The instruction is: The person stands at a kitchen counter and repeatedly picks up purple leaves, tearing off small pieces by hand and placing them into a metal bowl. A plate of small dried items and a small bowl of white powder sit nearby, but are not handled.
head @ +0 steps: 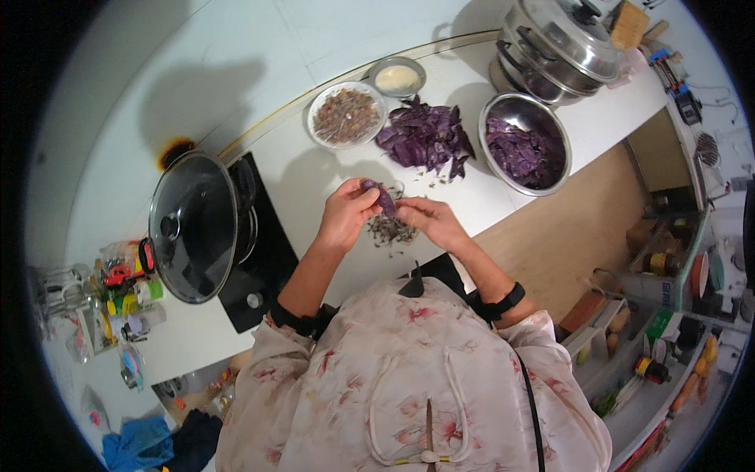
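Note:
Between finger and thumb, my left hand [347, 215] holds a purple bean pod [378, 197] by its upper part. The fingertips of my right hand [432, 219] pinch the pod's lower end. Beneath both hands, small trimmed scraps [391, 229] lie in a pile on the white counter [354, 271]. Beyond them is a heap of flat purple pods [426, 135]. To its right, a steel bowl [568, 154] holds more purple pods. A white plate [312, 127] of brownish, mixed small pieces and a metal bowl [419, 69] with pale yellow contents stand behind.
A wide pan with a glass lid [191, 236] stands at the left on a black cooktop [274, 259]. A large steel steamer pot [548, 50] is at the back right. Bottles and jars crowd the far left; shelves [631, 336] with food stand at the lower right.

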Available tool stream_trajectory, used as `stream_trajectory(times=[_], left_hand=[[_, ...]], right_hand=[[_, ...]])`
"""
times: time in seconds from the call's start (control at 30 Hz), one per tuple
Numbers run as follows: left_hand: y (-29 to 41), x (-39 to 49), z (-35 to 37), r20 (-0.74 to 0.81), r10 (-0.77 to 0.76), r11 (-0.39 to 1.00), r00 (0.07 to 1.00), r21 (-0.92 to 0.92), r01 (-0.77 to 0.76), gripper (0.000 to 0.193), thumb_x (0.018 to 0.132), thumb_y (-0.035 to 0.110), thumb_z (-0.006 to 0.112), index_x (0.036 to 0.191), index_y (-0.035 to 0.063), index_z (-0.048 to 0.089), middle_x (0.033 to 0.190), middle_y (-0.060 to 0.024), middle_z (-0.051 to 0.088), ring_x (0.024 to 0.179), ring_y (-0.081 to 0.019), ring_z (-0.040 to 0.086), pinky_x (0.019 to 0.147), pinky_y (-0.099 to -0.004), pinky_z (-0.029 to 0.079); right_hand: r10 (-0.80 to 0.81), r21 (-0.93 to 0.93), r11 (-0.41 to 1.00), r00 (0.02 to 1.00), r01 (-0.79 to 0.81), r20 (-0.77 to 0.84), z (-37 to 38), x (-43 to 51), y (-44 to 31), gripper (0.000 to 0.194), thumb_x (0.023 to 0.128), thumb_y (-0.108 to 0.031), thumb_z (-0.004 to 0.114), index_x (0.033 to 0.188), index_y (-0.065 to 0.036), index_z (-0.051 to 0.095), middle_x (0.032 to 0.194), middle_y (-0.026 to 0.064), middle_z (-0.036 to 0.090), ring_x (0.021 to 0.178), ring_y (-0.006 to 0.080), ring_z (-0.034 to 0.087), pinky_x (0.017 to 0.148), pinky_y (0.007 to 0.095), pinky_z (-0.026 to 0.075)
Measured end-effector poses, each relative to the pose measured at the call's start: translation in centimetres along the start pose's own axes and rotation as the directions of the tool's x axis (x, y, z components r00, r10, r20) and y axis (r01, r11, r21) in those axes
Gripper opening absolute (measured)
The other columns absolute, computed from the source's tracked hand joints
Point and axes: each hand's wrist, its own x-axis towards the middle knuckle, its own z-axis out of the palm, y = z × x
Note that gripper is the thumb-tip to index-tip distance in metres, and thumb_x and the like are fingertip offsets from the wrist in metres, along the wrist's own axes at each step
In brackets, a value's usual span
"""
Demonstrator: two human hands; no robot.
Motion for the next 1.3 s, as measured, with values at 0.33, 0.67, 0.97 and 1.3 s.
stream_trajectory(times=[0.33, 0.67, 0.97, 1.3], left_hand=[[-2.0, 2.1, 1.1, -0.038, -0.082, 0.960, 0.996, 0.266, 0.089, 0.043, 0.086, 0.019, 0.061, 0.120, -0.0012, 0.044, 0.106, -0.0096, 0.054, 0.090, -0.0174, 0.057, 0.074, -0.0291, 0.049], [-3.6, 1.6, 0.7, 0.024, -0.175, 0.939, 0.984, 0.305, 0.160, 0.035, 0.087, 0.017, 0.058, 0.116, 0.0005, 0.049, 0.107, -0.0080, 0.055, 0.088, -0.0171, 0.059, 0.073, -0.0281, 0.050], [-3.6, 0.6, -0.8, 0.010, -0.155, 0.930, 0.988, 0.337, 0.143, 0.028, 0.087, 0.016, 0.058, 0.110, 0.0026, 0.054, 0.102, -0.0057, 0.057, 0.085, -0.0156, 0.058, 0.072, -0.0268, 0.049], [-4.4, 1.6, -0.2, 0.076, -0.178, 0.929, 0.981, 0.341, 0.142, 0.025, 0.087, 0.016, 0.058, 0.108, 0.0037, 0.055, 0.099, -0.0045, 0.057, 0.083, -0.0144, 0.059, 0.070, -0.0252, 0.049]], right_hand=[[0.050, 0.303, 0.951, 0.948, 0.051, -0.314, -6.1, -0.8, -0.4, 0.015, 0.085, -0.017, 0.060, 0.087, -0.002, 0.062, 0.075, 0.0036, 0.062, 0.065, 0.0097, 0.057, 0.056, 0.0212, 0.044], [-0.258, -0.594, 0.784, 0.777, -0.179, -0.575, -11.6, 6.1, 6.8, 0.030, 0.078, -0.019, 0.061, 0.102, -0.001, 0.058, 0.080, 0.0155, 0.063, 0.071, 0.0289, 0.061, 0.064, 0.0384, 0.048], [-0.291, -0.797, 0.536, 0.825, -0.279, -0.484, -11.7, 8.9, 7.6, 0.025, 0.072, -0.021, 0.059, 0.090, -0.003, 0.061, 0.090, 0.0191, 0.061, 0.085, 0.0363, 0.058, 0.074, 0.0449, 0.046], [0.005, -0.558, 0.754, 0.852, -0.347, -0.524, -11.4, 7.5, 6.2, 0.025, 0.067, -0.024, 0.064, 0.080, -0.003, 0.066, 0.069, 0.0128, 0.065, 0.065, 0.0236, 0.064, 0.062, 0.0326, 0.049]])
